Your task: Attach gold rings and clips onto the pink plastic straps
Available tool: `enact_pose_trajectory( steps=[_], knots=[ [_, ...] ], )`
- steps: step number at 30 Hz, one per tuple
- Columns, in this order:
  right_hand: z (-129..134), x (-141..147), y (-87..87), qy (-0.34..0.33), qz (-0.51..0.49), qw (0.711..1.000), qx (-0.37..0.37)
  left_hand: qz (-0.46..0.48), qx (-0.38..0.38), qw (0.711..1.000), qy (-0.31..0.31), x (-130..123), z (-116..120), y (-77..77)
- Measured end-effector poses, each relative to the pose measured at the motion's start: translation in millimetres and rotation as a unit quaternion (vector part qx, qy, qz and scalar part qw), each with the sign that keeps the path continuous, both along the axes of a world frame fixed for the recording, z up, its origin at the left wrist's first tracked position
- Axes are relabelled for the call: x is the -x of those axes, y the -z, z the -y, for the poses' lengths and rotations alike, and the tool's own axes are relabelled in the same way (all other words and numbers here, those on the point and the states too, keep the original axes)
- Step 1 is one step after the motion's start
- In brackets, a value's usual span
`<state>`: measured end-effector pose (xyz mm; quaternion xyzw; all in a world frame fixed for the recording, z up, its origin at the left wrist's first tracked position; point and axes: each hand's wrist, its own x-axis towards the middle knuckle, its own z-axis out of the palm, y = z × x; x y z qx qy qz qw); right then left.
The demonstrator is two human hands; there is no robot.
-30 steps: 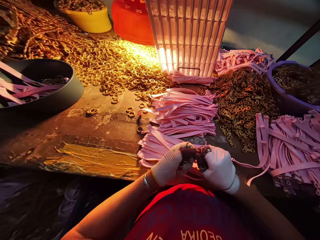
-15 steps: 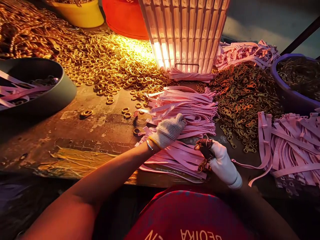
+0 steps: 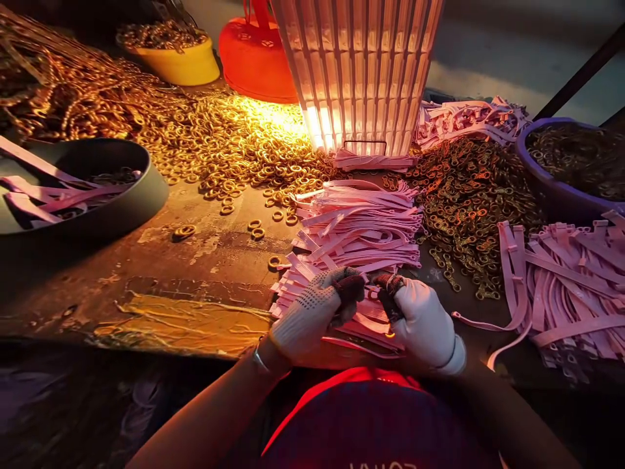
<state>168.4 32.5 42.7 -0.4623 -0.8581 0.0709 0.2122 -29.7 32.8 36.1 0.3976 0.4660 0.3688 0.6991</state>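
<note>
My left hand point(image 3: 312, 309), in a dotted knit glove with dark fingertips, is closed in a pinch on a pink strap point(image 3: 371, 290), whose end shows in the gap between my hands. Facing it, my right hand point(image 3: 424, 319), in a white glove with dark fingertips, is also closed, its fingertips close to that strap end. A small gold-coloured bit shows under the right fingers, too small to name. Both hands are above the near part of a pile of pink straps point(image 3: 361, 221).
Gold rings point(image 3: 234, 150) and metal connectors point(image 3: 473, 202) lie heaped beyond. More pink straps point(image 3: 566, 280) are at right. Around stand a grey bin point(image 3: 156, 189), yellow container point(image 3: 190, 65), red lamp point(image 3: 256, 65), ribbed panel point(image 3: 361, 78) and purple tub point(image 3: 530, 159).
My left hand has come back from the strap pile toward me and now meets my right hand, pinching a strap. My right hand has shifted slightly left. The camera view has tilted up a little.
</note>
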Motion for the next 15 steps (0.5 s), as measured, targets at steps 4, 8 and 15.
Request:
enact_pose_trajectory(
  steps=[4, 8, 15],
  knots=[
    [10, 8, 2.8, 0.042, 0.139, 0.985, -0.092, -0.032, -0.019, 0.999, 0.013, -3, 10, 3.8],
    [17, 10, 11.8, 0.066, 0.181, 0.972, -0.134, -0.219, -0.191, 0.956, 0.050, -5, 13, 11.8],
    [24, 6, 9.2, 0.044, 0.179, 0.982, -0.039, -0.208, -0.196, 0.956, 0.067, -6, 18, 26.2]
  ],
)
